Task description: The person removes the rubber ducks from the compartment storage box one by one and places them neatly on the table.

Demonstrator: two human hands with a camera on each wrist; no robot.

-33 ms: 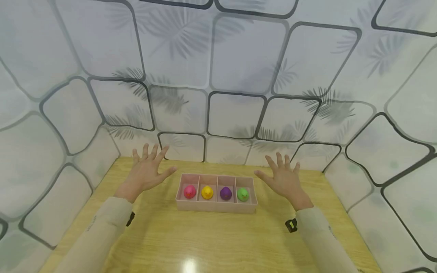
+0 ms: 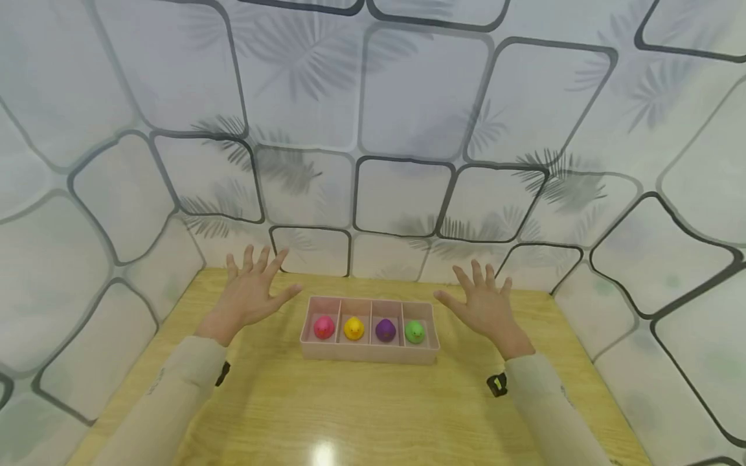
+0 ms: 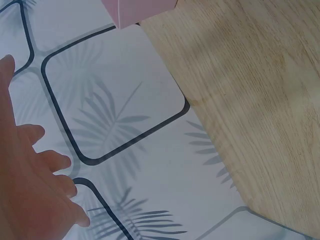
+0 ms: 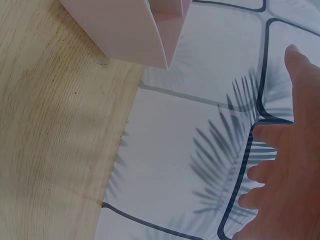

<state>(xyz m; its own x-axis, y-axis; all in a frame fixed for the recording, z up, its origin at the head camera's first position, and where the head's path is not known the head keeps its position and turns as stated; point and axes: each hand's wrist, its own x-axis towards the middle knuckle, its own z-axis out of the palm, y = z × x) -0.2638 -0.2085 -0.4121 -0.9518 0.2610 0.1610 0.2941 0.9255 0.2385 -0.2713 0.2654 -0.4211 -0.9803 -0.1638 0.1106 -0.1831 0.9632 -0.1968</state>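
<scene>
Wood-grain table (image 2: 361, 411); at centre, pink tray (image 2: 370, 353), likely light, stiff; grip end walls. Left hand (image 2: 252, 296), right hand (image 2: 485, 309) flank it, fingers spread, empty. Compartments, left to right: pink toy (image 2: 324, 327), yellow toy (image 2: 353, 329), purple toy (image 2: 385, 331), green toy (image 2: 414, 332); probably squeezable.

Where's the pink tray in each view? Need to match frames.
Head: pink tray below centre, whole, between the left hand and right hand.
Left wrist: only a corner shows, at the top edge, left of the middle, cut off by the frame.
Right wrist: a larger part, top edge, left of the middle, also cut off.
Shared landmark: the line where the wood tabletop meets the leaf-patterned backdrop.
</scene>
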